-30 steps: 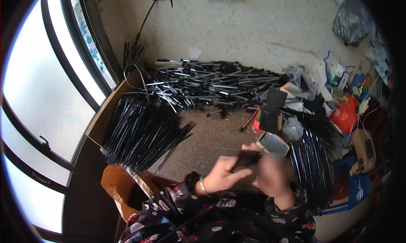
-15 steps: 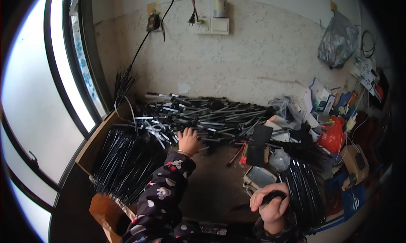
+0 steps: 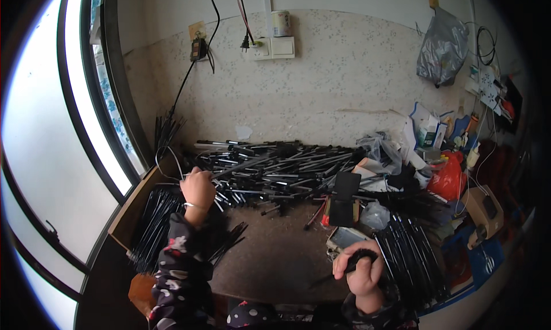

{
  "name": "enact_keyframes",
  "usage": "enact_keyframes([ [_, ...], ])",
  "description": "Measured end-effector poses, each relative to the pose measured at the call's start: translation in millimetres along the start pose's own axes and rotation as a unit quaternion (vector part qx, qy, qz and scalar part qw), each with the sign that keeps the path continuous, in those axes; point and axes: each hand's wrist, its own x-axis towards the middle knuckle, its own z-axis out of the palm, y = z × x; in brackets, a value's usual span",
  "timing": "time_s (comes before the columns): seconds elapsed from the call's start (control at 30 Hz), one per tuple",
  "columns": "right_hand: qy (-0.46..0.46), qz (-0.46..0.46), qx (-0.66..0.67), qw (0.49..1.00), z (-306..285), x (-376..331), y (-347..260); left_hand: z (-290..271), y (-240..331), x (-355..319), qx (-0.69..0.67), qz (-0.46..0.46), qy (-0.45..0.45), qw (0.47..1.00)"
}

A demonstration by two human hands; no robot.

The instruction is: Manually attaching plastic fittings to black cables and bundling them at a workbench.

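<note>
My left hand (image 3: 198, 191) is closed at the far left of the table, above a stack of thin black rods (image 3: 150, 221). From its fingers one long dark rod (image 3: 244, 168) runs to the right, over a heap of black rods with silvery parts (image 3: 304, 163). At the near right, my right hand (image 3: 366, 279) is curled round a bundle of thin black strands (image 3: 361, 255), whose round end faces up. A thin dark tip points out of that hand to the lower left. Much of the bundle is hidden by the fingers.
Beside my right hand lie a row of black rods (image 3: 408, 255) and a small open box (image 3: 347, 238). Farther back are a black flat case (image 3: 344, 198), a clear plastic bag (image 3: 376, 215) and a red bag (image 3: 447, 178). A wooden board (image 3: 135, 206) edges the left side.
My left hand has moved left from the heap's front edge to the left stack, its fingers now closed with a rod. A few rods show on the table beside my left sleeve. My right hand keeps its bundle.
</note>
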Motion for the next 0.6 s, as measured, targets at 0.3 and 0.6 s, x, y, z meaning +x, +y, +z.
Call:
enact_keyframes([
  [0.3, -0.032, -0.022, -0.068, 0.997, 1.2, 11.1, 5.9, -117.0, 91.1, -43.0, -0.845, -0.094, 0.126, 0.511],
  [0.6, 0.052, -0.078, -0.108, 0.990, 18.7, 7.8, 16.5, -126.0, 155.8, -84.2, -0.759, 0.001, 0.098, 0.644],
])
